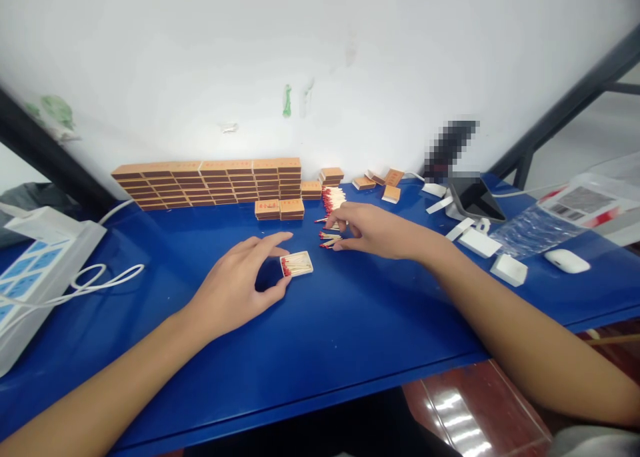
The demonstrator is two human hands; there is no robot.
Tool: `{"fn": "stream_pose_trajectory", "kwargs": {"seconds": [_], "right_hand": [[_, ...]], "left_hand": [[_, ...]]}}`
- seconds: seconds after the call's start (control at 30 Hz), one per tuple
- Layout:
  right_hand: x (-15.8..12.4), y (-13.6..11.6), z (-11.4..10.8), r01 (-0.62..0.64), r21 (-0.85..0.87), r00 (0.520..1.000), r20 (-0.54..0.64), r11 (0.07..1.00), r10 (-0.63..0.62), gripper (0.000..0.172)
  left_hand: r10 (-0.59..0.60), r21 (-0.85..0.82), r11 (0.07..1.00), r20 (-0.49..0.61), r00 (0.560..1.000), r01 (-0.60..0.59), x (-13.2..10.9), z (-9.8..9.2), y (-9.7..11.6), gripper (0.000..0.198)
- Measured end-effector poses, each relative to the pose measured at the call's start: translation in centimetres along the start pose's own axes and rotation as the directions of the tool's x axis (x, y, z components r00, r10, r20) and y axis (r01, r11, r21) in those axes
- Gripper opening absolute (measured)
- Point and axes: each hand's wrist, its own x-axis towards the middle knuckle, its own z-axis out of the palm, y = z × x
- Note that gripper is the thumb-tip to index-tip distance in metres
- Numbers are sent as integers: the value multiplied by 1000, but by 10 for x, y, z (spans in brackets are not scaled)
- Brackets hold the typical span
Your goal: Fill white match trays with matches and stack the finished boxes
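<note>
My left hand [235,280] rests at the left end of a small matchbox tray [311,265], its thumb and a finger at the tray's two sides and the index finger stretched out above. Inside the tray lie red-headed matches [296,265], heads toward my left hand. My right hand [367,230] is curled over loose matches [330,235] on the table, with some between its thumb and fingertips. Just behind it is a pile of more matches [334,197], partly hidden by the hand.
Stacked matchboxes [215,185] line the wall on the blue table [320,337]. Two boxes [279,209] stand before them, and several loose matchbox parts [393,185] lie back right. A power strip [45,270] is at left; a phone [477,198], white blocks [509,270] and a mouse [567,261] are at right.
</note>
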Motion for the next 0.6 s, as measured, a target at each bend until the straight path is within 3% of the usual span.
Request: {"fn": "stream_pose_trajectory", "kwargs": {"seconds": [0.6], "right_hand": [[-2,-8,17,-10,-43,998,61,999,13,23]], "left_hand": [[-12,2,1000,14,1000,12,0,0,-1,61]]}}
